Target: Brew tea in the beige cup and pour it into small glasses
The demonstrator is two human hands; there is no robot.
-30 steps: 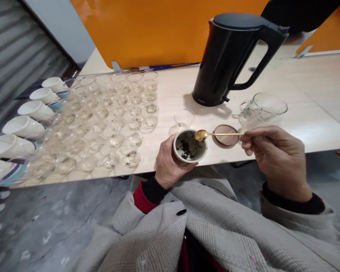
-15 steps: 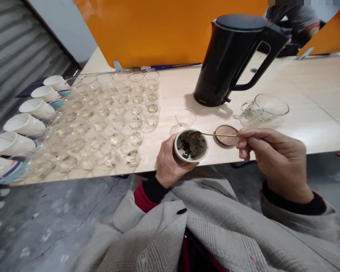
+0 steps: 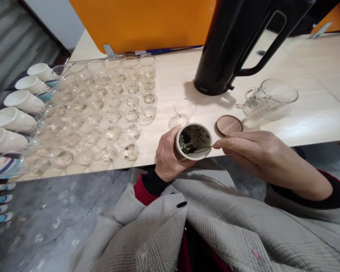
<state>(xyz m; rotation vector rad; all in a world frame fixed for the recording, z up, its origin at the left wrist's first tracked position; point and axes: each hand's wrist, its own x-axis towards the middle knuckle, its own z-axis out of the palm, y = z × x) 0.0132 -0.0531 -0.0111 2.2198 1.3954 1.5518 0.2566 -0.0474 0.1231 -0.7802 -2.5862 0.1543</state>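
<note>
Head view: grey coat sleeves nearest the camera, red and black cuffs showing. Left hand (image 3: 167, 155) wrapped around a small white tea canister (image 3: 193, 140), grip clamped on its side, held at the near edge of the bench (image 3: 314, 124). Canister open, dark loose tea leaves inside. Right hand (image 3: 252, 151) pinches a thin gold spoon (image 3: 200, 149) by the handle, fingers closed on it; spoon bowl is down inside the canister among the leaves. Just beyond the canister, a round wooden lid (image 3: 229, 124) lies flat on the bench, and a single empty glass cup (image 3: 184, 110) stands to its left. Right of the lid, a clear glass pitcher (image 3: 268, 102) with handle. Left, a big block of small glass cups (image 3: 102, 109) in rows, some with leaf bits in them. Far left edge, a row of white cups (image 3: 19, 113) tipped on their sides. Farther back, black electric kettle (image 3: 238, 41), top cut off by the frame. Orange divider panel (image 3: 141, 22) behind.
</note>
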